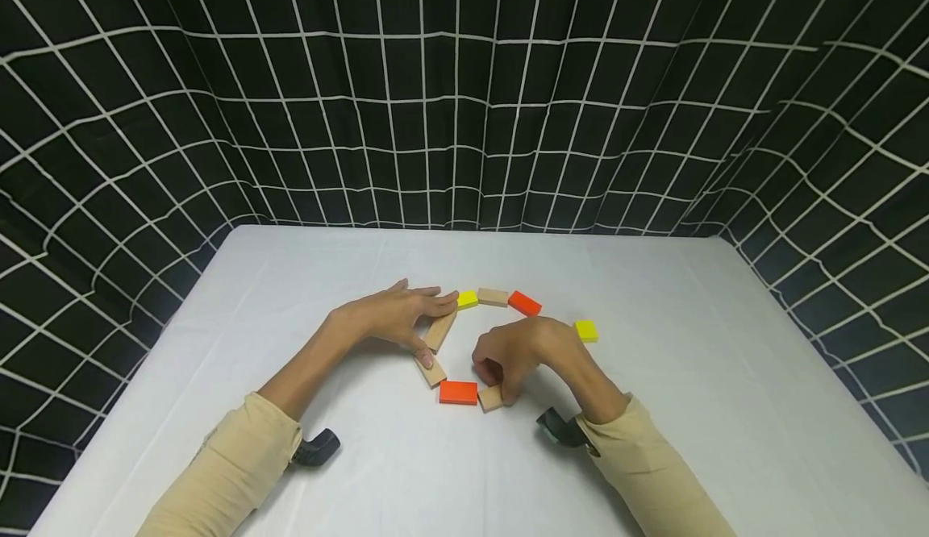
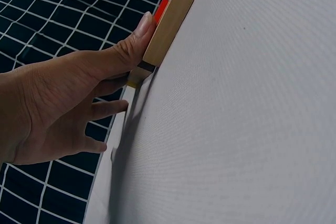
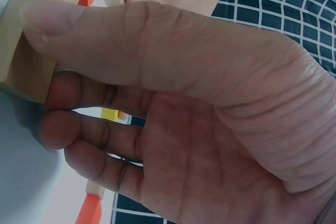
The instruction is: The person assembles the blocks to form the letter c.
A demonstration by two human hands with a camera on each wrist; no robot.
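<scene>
Flat plain-wood, red and yellow blocks lie in a ring on a white-covered table. My left hand (image 1: 392, 317) spreads over the ring's left side. Its thumb touches a short wooden block (image 1: 434, 375), while the fingers reach over a longer wooden block (image 1: 439, 332) to the edge of a yellow block (image 1: 468, 300). At the near side, my right hand (image 1: 528, 349) pinches a wooden block (image 1: 489, 399) between thumb and index finger; in the right wrist view that block (image 3: 26, 69) stands at the thumb tip. A red block (image 1: 458, 393) lies between the two hands' blocks.
Along the far side of the ring are a wooden block (image 1: 493, 297) and a red block (image 1: 525, 303). Another yellow block (image 1: 585, 330) lies right of the right hand. Black grid-patterned cloth (image 1: 464, 118) surrounds the table (image 1: 363, 472) at the back and sides.
</scene>
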